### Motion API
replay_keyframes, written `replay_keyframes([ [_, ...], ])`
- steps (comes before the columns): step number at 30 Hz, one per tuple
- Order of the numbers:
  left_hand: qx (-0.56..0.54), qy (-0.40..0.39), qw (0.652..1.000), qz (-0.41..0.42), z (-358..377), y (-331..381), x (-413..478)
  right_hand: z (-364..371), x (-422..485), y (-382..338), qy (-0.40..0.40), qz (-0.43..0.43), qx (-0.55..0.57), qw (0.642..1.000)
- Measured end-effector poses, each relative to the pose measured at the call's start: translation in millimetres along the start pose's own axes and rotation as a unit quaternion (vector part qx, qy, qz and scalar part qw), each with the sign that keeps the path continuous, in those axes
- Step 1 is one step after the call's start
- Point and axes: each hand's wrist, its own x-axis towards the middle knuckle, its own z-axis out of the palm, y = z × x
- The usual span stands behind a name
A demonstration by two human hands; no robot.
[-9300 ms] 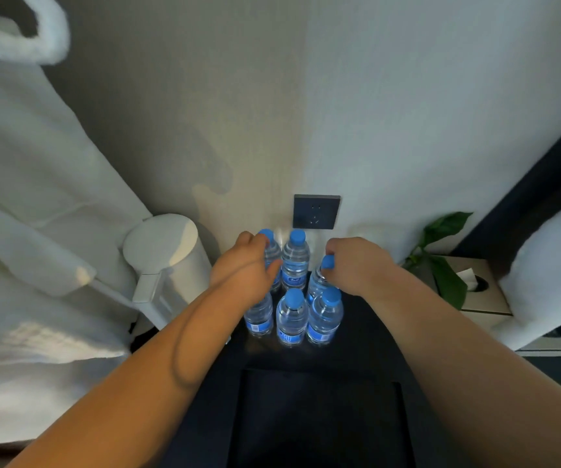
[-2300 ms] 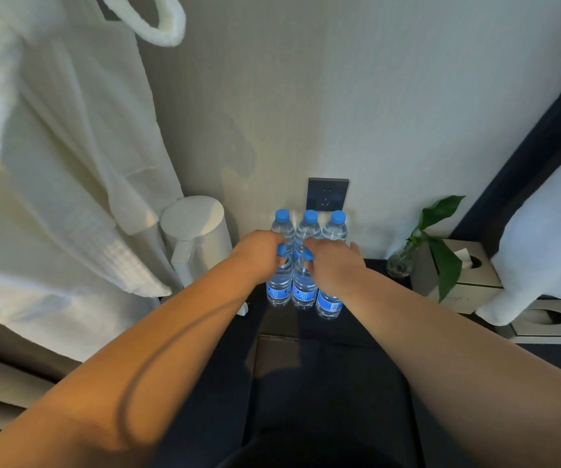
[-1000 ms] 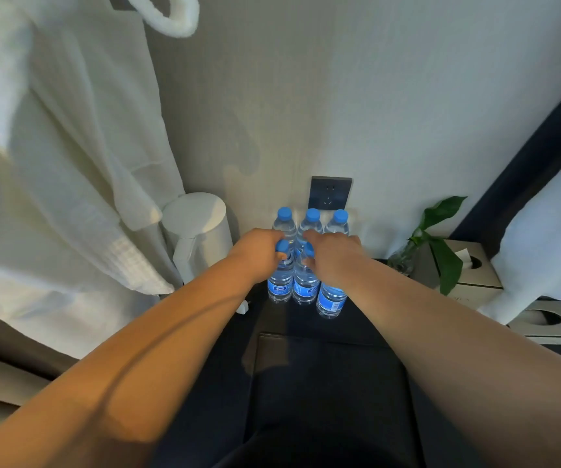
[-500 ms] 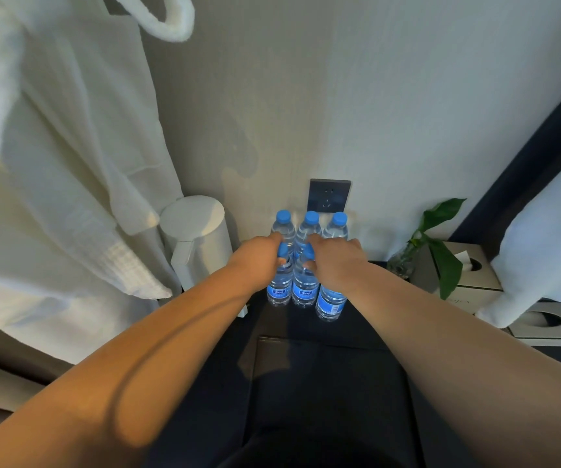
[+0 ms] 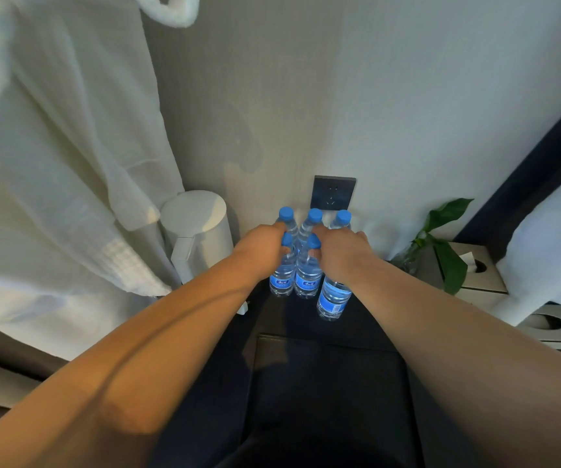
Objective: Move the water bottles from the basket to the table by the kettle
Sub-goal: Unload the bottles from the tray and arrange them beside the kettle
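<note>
1. Since the water bottles (image 5: pixel 308 280) stand full and clustered on the table (image 5: pixel 367 329) just beside the kettle (image 5: pixel 198 231), we judge them weighty, with thin, slick walls.
2. Our left hand (image 5: pixel 262 246) and right hand (image 5: pixel 340 255) curl their fingers round front-row necks.
3. We favour gripping beneath the caps, where the plastic is stiffest.

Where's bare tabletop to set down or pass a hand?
Free: dark table in front of the bottles, toward the camera. Tight: kettle to bottles, back row to wall under the socket. Gap from bottles to vase partly hidden by the right hand gripping the front-right bottle; left hand grips the front-left bottle.
</note>
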Motion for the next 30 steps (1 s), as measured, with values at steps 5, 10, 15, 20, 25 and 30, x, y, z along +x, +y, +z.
replay_keyframes([
  [5, -0.009, -0.013, 1.000, -0.006, -3, 1, 6, -2, 8, 0, -0.001, 0.007, -0.003, 1.000],
  [10, -0.010, -0.004, 1.000, -0.003, -3, 0, 8, 0, 12, 2, -0.013, 0.016, 0.012, 1.000],
  [15, 0.001, -0.011, 1.000, 0.000, -4, 1, 8, 1, 11, 3, -0.014, 0.014, 0.026, 0.999],
  [20, 0.008, -0.007, 1.000, -0.003, -4, 0, 7, 0, 8, 1, -0.012, 0.011, 0.018, 1.000],
  [25, 0.004, -0.007, 1.000, -0.009, -3, 2, 5, 1, 5, -1, -0.008, 0.017, 0.022, 1.000],
  [30, 0.029, -0.015, 0.999, -0.007, -1, 5, 0, 1, 2, 1, -0.009, 0.033, 0.076, 0.997],
])
